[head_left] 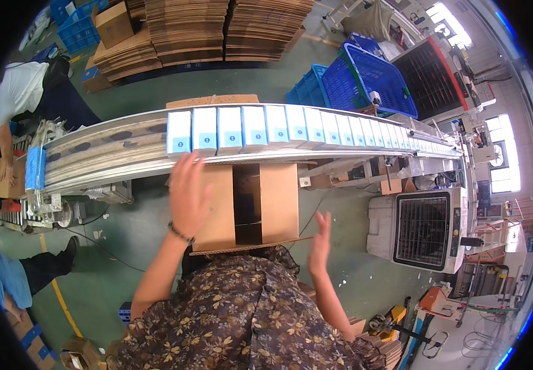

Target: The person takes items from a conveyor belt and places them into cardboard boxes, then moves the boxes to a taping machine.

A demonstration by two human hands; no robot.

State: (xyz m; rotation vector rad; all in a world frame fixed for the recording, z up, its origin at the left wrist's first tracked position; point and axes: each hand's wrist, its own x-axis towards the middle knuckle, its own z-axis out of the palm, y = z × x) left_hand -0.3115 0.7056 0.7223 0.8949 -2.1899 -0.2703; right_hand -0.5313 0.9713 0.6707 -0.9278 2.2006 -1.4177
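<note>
carton [279,200] long axis toward conveyor [106,151], flaps open | interior dark, unreadable | left hand [187,194] flat on flap, ungripped | right hand [321,237] open, empty

Two bare hands, left hand [187,192] at nine o'clock of one open cardboard box [249,206], right hand [321,237] at four o'clock, one long row of white-and-blue boxes [291,127] at twelve o'clock, too many to count, one conveyor [106,151], two stacks of flat cardboard [217,28]

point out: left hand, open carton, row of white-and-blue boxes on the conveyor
left hand [187,194]: head view, back of the hand.
open carton [279,200]: head view, right top flap.
row of white-and-blue boxes [254,128]: head view, one box's top face.
</note>
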